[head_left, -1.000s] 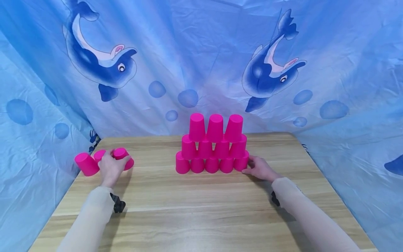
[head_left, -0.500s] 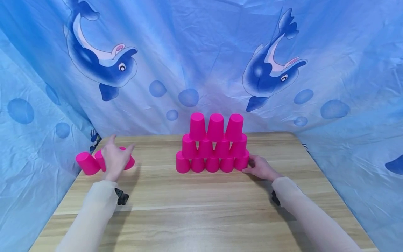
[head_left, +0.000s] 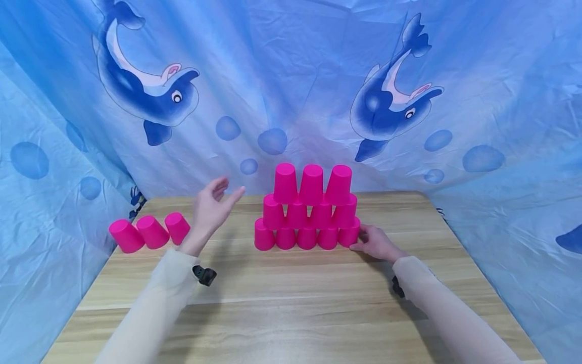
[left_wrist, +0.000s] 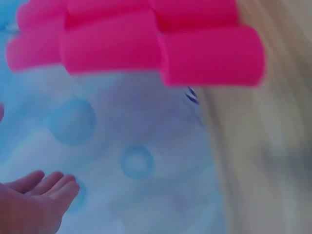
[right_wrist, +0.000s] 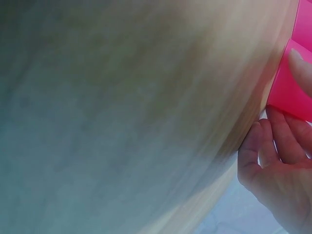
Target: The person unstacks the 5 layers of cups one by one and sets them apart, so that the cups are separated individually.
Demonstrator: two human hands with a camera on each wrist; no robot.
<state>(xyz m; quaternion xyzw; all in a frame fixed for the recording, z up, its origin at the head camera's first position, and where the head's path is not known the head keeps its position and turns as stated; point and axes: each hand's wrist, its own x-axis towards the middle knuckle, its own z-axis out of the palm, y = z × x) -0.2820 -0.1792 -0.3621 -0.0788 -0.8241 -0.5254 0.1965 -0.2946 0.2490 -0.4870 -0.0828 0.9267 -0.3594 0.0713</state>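
Pink upside-down cups form a stacked wall (head_left: 308, 212) in the head view, with three cups in its top row and several in each of the two rows below. My left hand (head_left: 211, 210) is raised between this wall and the loose cups, fingers and thumb apart, holding nothing. At the wall's lower right corner, my right hand (head_left: 376, 243) holds the end cup (head_left: 349, 233) of the bottom row by its side. The right wrist view shows the thumb (right_wrist: 302, 73) on that cup's wall and the other fingers (right_wrist: 285, 134) at its rim.
Three loose pink cups stand in a row on the left, a left cup (head_left: 126, 235), a middle cup (head_left: 152, 232) and a right cup (head_left: 177, 228). A wooden table (head_left: 282, 303) bears everything. Behind it hangs a blue curtain (head_left: 291, 76) with dolphins.
My left hand has left the loose cups at the left and moved right, its fingers spreading. The three loose cups stay in place there. My right hand and the wall have not moved.
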